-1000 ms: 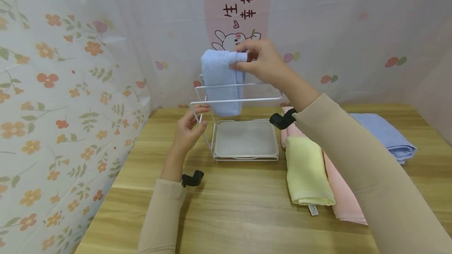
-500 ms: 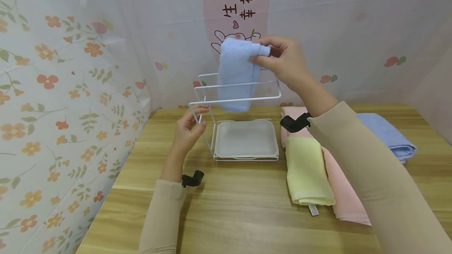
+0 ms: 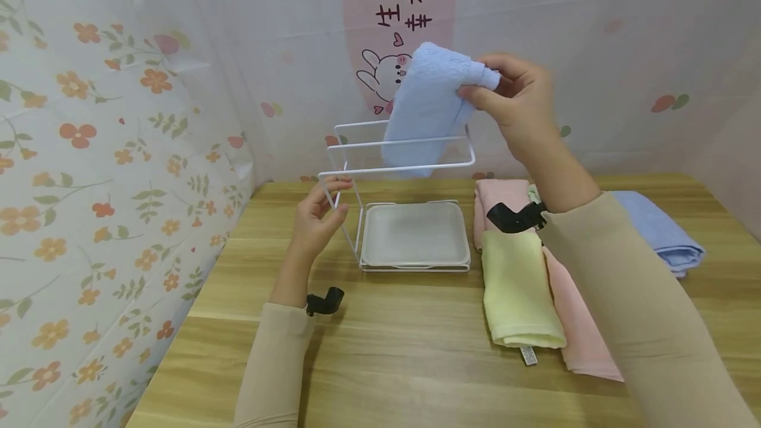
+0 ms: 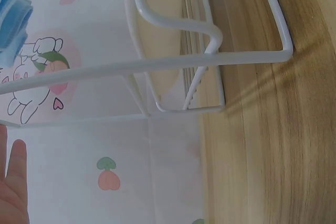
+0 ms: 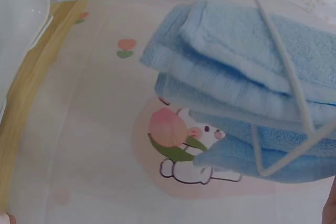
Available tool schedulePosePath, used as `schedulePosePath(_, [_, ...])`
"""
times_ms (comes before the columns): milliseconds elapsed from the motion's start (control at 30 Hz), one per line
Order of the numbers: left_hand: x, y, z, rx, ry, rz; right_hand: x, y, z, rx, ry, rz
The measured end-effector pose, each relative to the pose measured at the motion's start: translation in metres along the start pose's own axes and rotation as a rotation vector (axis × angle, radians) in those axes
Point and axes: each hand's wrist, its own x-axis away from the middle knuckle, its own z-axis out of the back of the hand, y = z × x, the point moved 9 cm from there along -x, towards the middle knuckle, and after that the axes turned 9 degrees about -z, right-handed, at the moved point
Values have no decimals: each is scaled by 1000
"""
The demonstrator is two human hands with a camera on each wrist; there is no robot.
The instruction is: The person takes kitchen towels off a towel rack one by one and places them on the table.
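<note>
A light blue folded towel [image 3: 428, 98] hangs tilted from my right hand [image 3: 526, 101], whose thumb and fingers pinch its upper right corner. Its lower end shows behind the front top bars of a white wire rack [image 3: 395, 169]. In the right wrist view the towel's stacked layers [image 5: 236, 72] lie beside the rack's bars, and only an edge of the hand shows. My left hand [image 3: 315, 220] holds the rack's left side, with the fingers behind the wire and the thumb in front. A pale tray [image 3: 416, 233] sits at the rack's base.
Right of the rack, a yellow folded towel [image 3: 522, 289] lies over pink cloth [image 3: 582, 322]. A darker blue folded towel [image 3: 660, 230] is farther right on the wooden table [image 3: 416, 362]. Patterned curtains hang behind and at the left.
My right hand has moved up and to the right, lifting the light blue towel and tilting it within the rack's top. My left hand and the rack have stayed in place.
</note>
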Motion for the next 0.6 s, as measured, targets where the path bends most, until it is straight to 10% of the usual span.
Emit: schedulePosePath(600, [0,0,0,48,24,1,50,-36,33,-192,52,280])
